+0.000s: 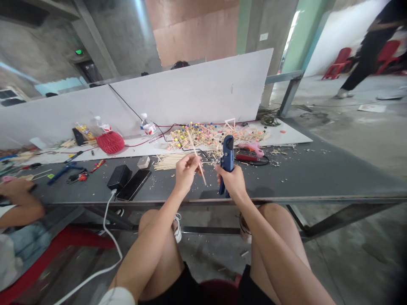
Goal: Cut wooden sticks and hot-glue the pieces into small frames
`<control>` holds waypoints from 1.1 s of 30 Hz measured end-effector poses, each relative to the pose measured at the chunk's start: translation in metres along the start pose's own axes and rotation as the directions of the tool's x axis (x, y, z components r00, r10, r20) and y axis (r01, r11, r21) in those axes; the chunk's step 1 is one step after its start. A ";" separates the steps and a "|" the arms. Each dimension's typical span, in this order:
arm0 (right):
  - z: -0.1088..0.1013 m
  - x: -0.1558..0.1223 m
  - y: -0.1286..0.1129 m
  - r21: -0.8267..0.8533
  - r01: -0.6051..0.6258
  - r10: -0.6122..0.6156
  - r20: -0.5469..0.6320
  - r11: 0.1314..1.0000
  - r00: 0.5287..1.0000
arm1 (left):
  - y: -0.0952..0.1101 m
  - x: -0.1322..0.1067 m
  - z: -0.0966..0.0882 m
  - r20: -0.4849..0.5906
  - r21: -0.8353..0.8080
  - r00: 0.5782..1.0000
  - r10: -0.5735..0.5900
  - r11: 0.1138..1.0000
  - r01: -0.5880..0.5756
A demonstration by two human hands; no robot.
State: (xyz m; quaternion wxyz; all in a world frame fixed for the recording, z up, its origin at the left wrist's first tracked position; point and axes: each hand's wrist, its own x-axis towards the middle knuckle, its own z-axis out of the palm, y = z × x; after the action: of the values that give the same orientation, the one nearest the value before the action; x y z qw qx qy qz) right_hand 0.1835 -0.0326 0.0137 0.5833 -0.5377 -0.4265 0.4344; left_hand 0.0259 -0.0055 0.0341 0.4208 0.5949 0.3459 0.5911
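Observation:
My left hand (187, 170) pinches a thin wooden stick (202, 174), which slants across the fingers above the table's front part. My right hand (233, 180) is wrapped round a blue hand cutter (227, 154) that points upward, its dark head at the top. Stick and cutter are apart. Behind my left hand lies a row of loose wooden sticks (165, 162). Farther back is a heap of short sticks with coloured ball ends (199, 134). A pink glue gun (252, 147) rests just right of the cutter.
A black phone (134, 185), a black power adapter (119, 177) and a white cable (106, 216) lie to the left. A plastic bottle (148, 125) and a red pouch (110, 142) stand near the white partition (203, 91). At far left, a co-worker's hand (17, 187) rests on the table.

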 end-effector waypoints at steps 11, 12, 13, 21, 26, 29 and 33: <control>0.002 0.000 -0.006 0.258 -0.015 -0.016 0.118 0.966 0.993 | -0.004 0.002 -0.005 0.364 0.396 0.896 -0.256 0.913 0.100; 0.002 0.001 -0.005 0.250 -0.034 0.012 0.090 0.968 0.996 | -0.005 0.004 -0.011 0.324 0.476 0.903 -0.284 0.873 0.103; 0.001 0.002 -0.005 0.245 -0.050 0.035 0.065 0.968 0.997 | -0.007 0.007 -0.018 0.258 0.596 0.923 -0.287 0.799 0.082; -0.004 0.007 -0.005 0.257 -0.064 0.064 0.009 0.964 0.998 | -0.029 0.016 -0.055 -0.121 0.991 0.840 -0.530 -0.015 0.134; -0.006 0.008 -0.004 0.241 -0.068 0.063 0.028 0.968 0.998 | -0.032 0.011 -0.046 -0.074 0.994 0.838 -0.541 0.030 0.107; -0.007 0.009 -0.004 0.247 -0.074 0.070 0.024 0.966 0.997 | -0.029 0.005 -0.043 -0.042 0.993 0.862 -0.505 0.075 0.092; -0.006 0.011 -0.005 0.277 -0.086 0.085 0.015 0.957 0.996 | -0.024 0.002 -0.034 0.039 0.972 0.891 -0.451 0.222 0.070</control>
State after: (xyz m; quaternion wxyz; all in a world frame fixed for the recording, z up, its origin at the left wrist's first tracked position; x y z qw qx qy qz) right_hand 0.1923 -0.0240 0.0186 0.6329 -0.4678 -0.3388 0.5155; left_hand -0.0059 0.0090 0.0108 0.1208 0.7430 0.6536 0.0786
